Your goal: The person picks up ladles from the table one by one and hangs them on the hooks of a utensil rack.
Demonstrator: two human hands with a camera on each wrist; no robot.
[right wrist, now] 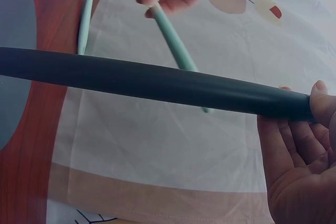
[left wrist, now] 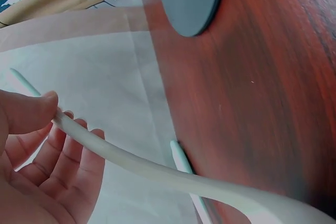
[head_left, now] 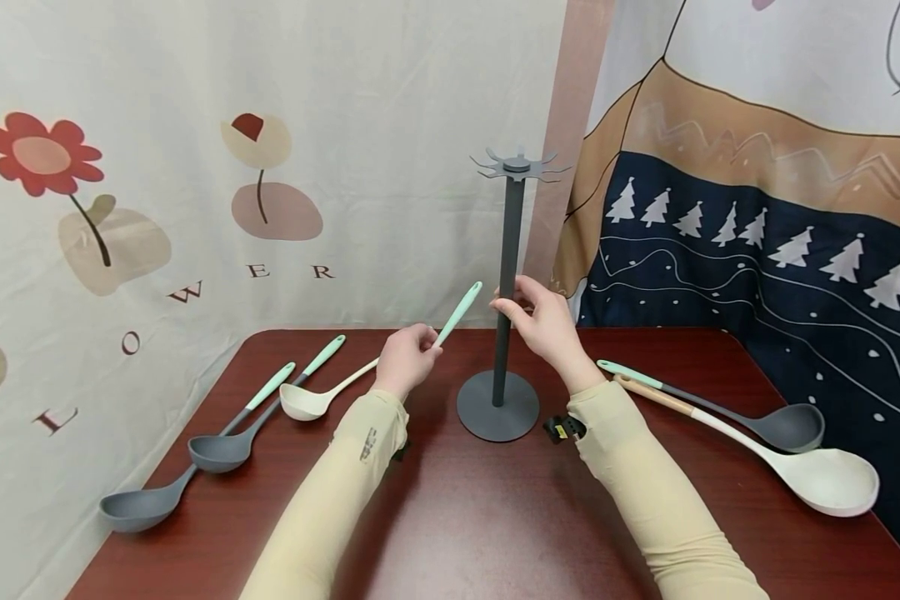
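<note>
The left hand (head_left: pixel 407 360) pinches a white ladle (left wrist: pixel 142 165), which could twist if held slackly; the right hand (head_left: pixel 546 321) grips the utensil stand (head_left: pixel 511 242).

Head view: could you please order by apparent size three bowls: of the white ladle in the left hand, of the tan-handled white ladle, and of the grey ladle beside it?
1. Tan-handled white ladle's bowl
2. Neighbouring grey ladle's bowl
3. Held white ladle's bowl
Real sizes may differ with nearness.
</note>
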